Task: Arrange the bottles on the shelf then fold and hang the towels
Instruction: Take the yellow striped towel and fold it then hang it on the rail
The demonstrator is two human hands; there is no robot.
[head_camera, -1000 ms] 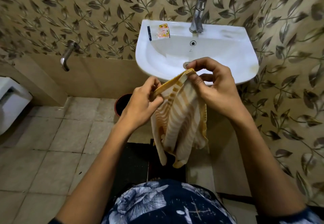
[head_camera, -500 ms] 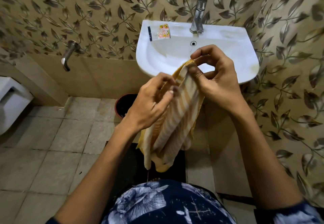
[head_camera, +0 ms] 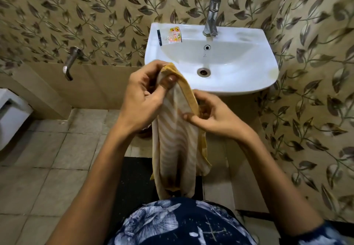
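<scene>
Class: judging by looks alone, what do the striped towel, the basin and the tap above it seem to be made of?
Towel: soft woven cloth, probably cotton; it hangs in limp folds, matt, with yellow edging.
Basin: glazed white ceramic, likely; smooth, glossy, with soft reflections.
Tap: polished metal, perhaps chrome-plated; it is silvery and mirror-bright.

Yellow-and-cream striped cloth towel point(head_camera: 177, 141) with mustard border, glossy white ceramic basin point(head_camera: 249, 72), beige wall tiles point(head_camera: 76, 5) patterned with brown leaves, navy floral-print shirt point(head_camera: 178, 223)

Soft, even indoor light, mild glare on the sink point(head_camera: 268, 68), wide-angle bending at edges.
</scene>
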